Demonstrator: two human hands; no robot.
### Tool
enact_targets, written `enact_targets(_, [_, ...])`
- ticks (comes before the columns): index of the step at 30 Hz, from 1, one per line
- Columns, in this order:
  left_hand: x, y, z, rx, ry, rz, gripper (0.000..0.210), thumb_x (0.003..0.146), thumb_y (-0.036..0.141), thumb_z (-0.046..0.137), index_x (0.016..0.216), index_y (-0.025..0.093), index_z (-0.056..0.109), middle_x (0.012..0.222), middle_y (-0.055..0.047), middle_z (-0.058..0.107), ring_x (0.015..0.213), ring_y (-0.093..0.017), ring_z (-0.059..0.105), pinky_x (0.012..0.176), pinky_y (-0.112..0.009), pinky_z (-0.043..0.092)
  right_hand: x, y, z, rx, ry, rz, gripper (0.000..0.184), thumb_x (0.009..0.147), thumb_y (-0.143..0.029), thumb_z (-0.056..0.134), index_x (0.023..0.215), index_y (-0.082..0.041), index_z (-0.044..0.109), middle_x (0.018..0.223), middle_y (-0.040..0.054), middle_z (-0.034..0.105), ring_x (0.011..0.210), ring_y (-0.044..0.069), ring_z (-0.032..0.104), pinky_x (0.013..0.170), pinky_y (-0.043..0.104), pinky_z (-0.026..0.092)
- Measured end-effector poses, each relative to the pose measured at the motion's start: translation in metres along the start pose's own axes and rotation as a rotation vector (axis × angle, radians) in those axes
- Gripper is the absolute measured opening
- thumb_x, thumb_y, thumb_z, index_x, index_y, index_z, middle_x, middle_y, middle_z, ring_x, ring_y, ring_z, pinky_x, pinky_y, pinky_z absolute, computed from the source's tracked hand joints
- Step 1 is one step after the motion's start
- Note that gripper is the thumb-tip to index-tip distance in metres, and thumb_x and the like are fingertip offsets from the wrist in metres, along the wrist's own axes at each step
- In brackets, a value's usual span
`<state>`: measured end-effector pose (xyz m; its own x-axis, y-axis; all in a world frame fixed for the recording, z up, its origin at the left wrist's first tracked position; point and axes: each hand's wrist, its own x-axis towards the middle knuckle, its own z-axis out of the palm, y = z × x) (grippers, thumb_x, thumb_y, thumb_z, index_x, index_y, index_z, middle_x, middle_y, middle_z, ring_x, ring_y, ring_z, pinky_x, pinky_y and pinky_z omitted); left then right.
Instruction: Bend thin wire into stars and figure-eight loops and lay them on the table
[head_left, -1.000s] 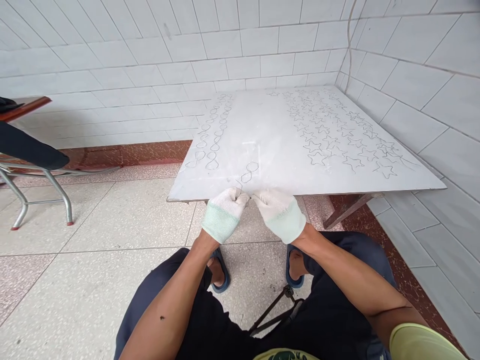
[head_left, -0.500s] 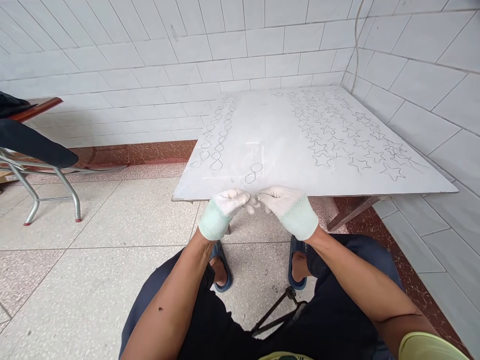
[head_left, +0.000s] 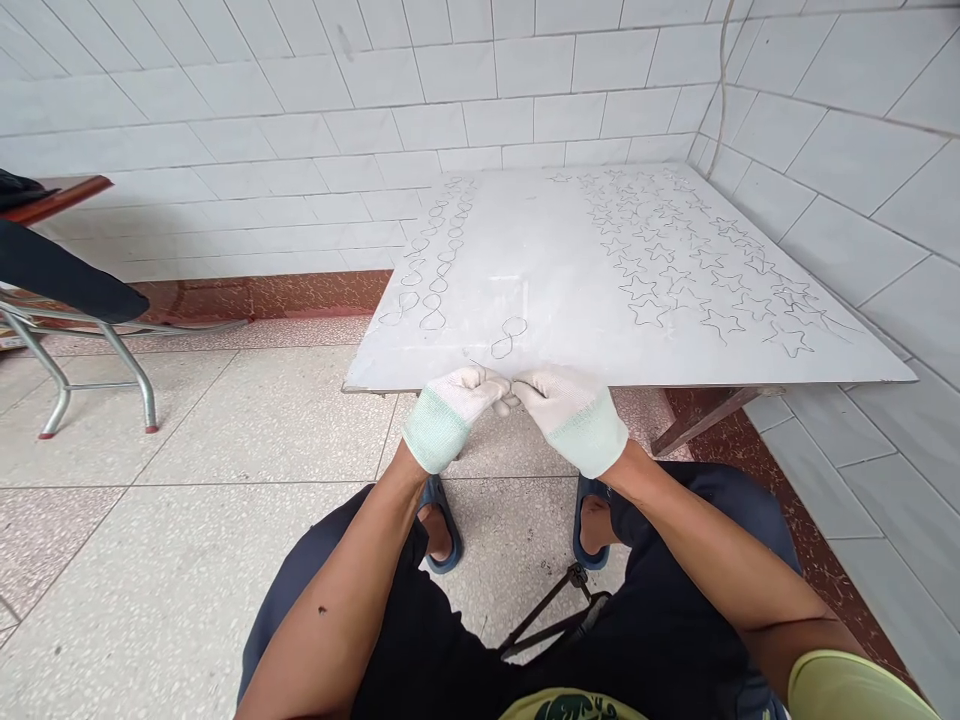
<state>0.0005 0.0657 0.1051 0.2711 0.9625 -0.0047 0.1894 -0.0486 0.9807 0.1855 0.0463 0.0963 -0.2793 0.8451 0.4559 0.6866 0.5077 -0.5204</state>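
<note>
Both my hands wear white gloves with pale green cuffs and meet at the table's near edge. My left hand pinches a thin wire, whose end pokes up above the fingers. My right hand is closed too, its fingertips against the left ones at the same wire. Most of that wire is hidden by the gloves, so its shape cannot be made out. Just beyond the fingers, a wire figure-eight lies on the white tabletop.
Two columns of wire figure-eights run along the table's left side. Many wire stars cover its right side. Tiled walls stand behind and to the right. At far left are a metal-legged stool and a person's dark-clad leg.
My fingers have drawn closer together, and the wire end above the left hand now leans left. The view has shifted slightly; the pieces on the table look unmoved.
</note>
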Motion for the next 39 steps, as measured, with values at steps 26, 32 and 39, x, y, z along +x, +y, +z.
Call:
enact_targets(26, [0.010, -0.022, 0.011, -0.437, 0.009, -0.017, 0.036, 0.081, 0.051, 0.076, 0.065, 0.021, 0.064, 0.059, -0.002, 0.059, 0.062, -0.017, 0.056, 0.071, -0.034, 0.048, -0.016, 0.011, 0.022, -0.358, 0.180, -0.224, 0.033, 0.113, -0.026, 0.044, 0.106, -0.019, 0.076, 0.083, 0.0073, 0.070, 0.076, 0.023, 0.057, 0.070, 0.038, 0.038])
enact_targets(32, [0.003, -0.013, 0.010, -0.459, -0.051, -0.005, 0.045, 0.082, 0.053, 0.077, 0.055, 0.022, 0.059, 0.058, -0.003, 0.058, 0.060, -0.016, 0.052, 0.075, -0.036, 0.049, -0.017, 0.019, 0.016, -0.379, 0.147, -0.293, 0.036, 0.110, -0.020, 0.044, 0.127, -0.015, 0.075, 0.075, 0.0068, 0.066, 0.074, 0.023, 0.056, 0.068, 0.038, 0.039])
enact_targets(39, [0.004, -0.012, 0.005, -0.507, -0.083, -0.032, 0.046, 0.082, 0.055, 0.081, 0.058, 0.018, 0.064, 0.056, -0.003, 0.058, 0.064, -0.017, 0.056, 0.072, -0.032, 0.049, -0.014, 0.007, 0.009, -0.283, 0.010, -0.227, 0.032, 0.110, -0.025, 0.046, 0.113, -0.019, 0.078, 0.092, 0.0086, 0.074, 0.080, 0.023, 0.062, 0.072, 0.038, 0.043])
